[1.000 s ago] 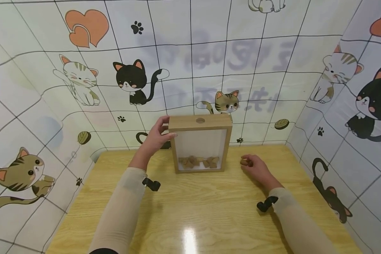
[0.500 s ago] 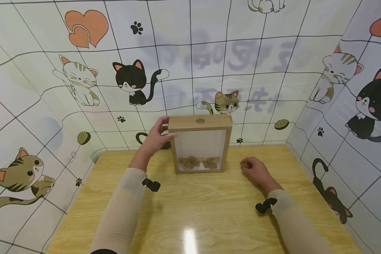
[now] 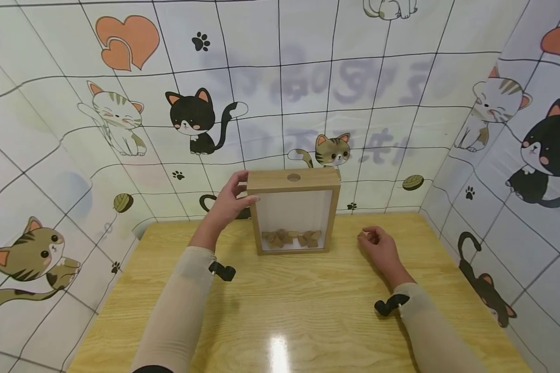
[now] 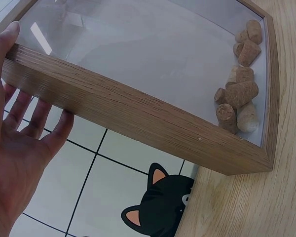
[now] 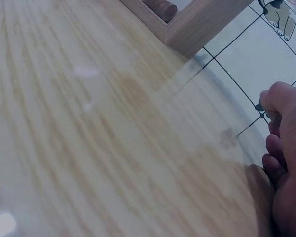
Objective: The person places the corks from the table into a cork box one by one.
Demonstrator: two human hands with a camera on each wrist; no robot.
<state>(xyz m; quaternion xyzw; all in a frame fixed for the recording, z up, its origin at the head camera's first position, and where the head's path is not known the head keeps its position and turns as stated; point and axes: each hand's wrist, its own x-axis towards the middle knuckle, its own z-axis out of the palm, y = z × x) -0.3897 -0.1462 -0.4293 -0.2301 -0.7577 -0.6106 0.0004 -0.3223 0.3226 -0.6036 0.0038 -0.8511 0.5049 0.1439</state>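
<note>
A shallow wooden display box [image 3: 294, 180] with a clear front stands upright on the table, a round hole in its top. Inside, along its bottom, lie several corks [image 4: 240, 93]. My left hand [image 3: 227, 204] grips the box's upper left corner, thumb on the front edge and fingers along the side. To the right of the box, my right hand [image 3: 381, 251] is low over the table with curled fingers. Between thumb and fingertips it pinches a small brown piece that looks like a cork [image 3: 361, 235], mostly hidden. The right wrist view shows the curled fingers [image 5: 274, 158] at its right edge.
The wood-grain table [image 3: 280, 300] reaches back to a cloth wall [image 3: 261, 119] printed with cats and grid lines. Similar cloth hangs at both sides. Black wrist mounts [image 3: 223, 270] sit on both sleeves.
My right hand has shifted slightly to the right, away from the box, and its fingers have drawn in more. The left hand and the box have stayed in place.
</note>
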